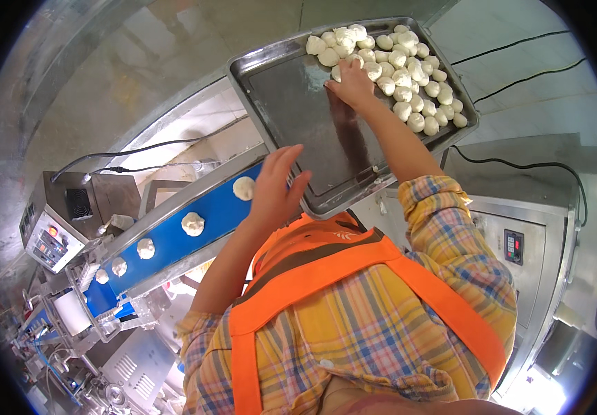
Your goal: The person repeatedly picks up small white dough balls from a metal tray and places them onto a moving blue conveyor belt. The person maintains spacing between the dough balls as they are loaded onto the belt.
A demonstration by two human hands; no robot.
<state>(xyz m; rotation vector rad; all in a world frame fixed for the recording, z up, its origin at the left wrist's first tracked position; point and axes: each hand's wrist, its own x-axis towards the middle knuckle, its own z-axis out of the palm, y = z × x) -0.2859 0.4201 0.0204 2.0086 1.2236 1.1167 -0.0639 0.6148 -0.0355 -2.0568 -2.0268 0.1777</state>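
Note:
My right hand (353, 87) reaches into a metal tray (298, 124), its fingertips among pale dough balls (401, 78). One dough ball (336, 73) shows between its thumb and fingers; whether it is gripped or just touched, I cannot tell. My left hand (278, 184) is held with fingers apart over the end of a blue conveyor belt (166, 244), close to the tray's near left edge. Nothing shows in it. Beside its fingers lies a round dough piece (244, 188). Farther down the belt sits another dough piece (193, 224), with several more behind it.
A metal control box (91, 202) stands beyond the belt at left. Dough machinery (75, 332) with rollers fills the lower left. At right is a steel cabinet (516, 233) with a keypad. Black cables (529, 165) run near the tray and cabinet.

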